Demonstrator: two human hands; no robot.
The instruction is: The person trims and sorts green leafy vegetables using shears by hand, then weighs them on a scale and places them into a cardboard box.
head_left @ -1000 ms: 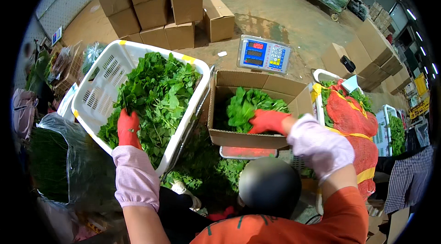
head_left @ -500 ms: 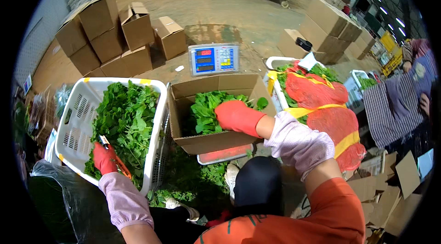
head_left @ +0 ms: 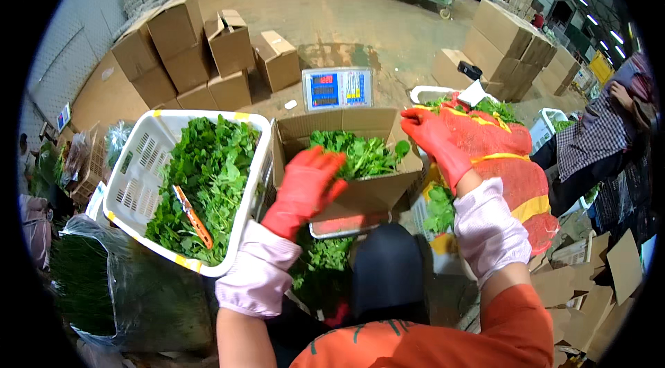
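Note:
My left hand (head_left: 305, 188), in a red glove, is open with fingers apart over the near left side of a cardboard box (head_left: 367, 195). Leafy greens (head_left: 364, 153) fill part of that box. At its far right corner, my red-gloved right hand (head_left: 440, 143) has its fingers stretched out, holding nothing I can see; whether they touch the cardboard is unclear. To the left, a white plastic basket (head_left: 135, 184) holds more greens (head_left: 208, 167), on which lies an orange tool (head_left: 192, 217) like a utility knife. Beneath the box is the scale's tray (head_left: 350, 225).
The scale's lit display (head_left: 337, 89) stands behind the box. Red mesh sacks (head_left: 523, 188) lie over a crate at right. Stacked cartons (head_left: 187, 56) stand far left, others (head_left: 509, 46) far right. Another person (head_left: 609, 119) is at the right edge. Loose greens (head_left: 325, 257) lie below.
My left hand has let go of the orange tool and moved right to the box. My right hand has risen from the greens to the box's far right corner.

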